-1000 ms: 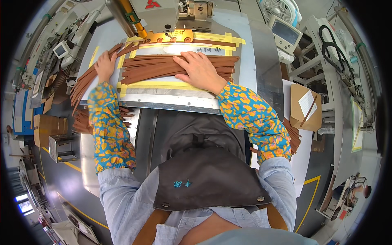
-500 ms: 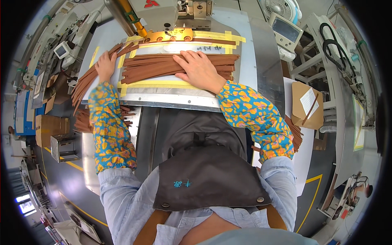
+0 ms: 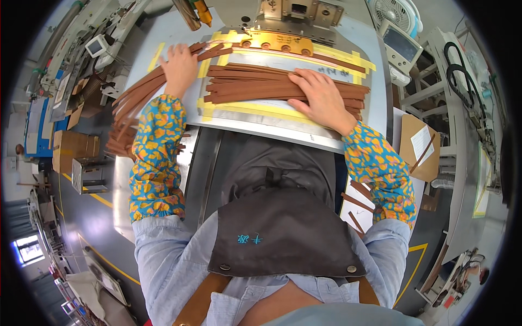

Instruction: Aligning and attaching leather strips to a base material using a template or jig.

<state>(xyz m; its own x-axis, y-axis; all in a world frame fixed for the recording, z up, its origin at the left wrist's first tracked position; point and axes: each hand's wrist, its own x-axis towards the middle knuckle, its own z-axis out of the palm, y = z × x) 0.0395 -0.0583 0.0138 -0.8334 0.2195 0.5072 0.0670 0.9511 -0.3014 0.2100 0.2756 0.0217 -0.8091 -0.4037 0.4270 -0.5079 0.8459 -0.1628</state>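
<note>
This side of the yellow block (image 3: 280,43), our loosely spread right hand (image 3: 324,102) is covering strips (image 3: 247,86); dragging risks skewing them. Left hand's (image 3: 180,69) grip: unclear.

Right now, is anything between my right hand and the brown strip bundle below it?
Nothing visible: your right hand rests over the brown strip bundle, toward its right end; the palm's underside is hidden.

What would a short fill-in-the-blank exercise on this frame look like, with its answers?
The hand lying on the middle bundle of strips is the person's ____ one.
The tape near that bundle is coloured ____.
The loose strips by the left hand are coloured ____.

Missing words: right; yellow; brown.
</note>
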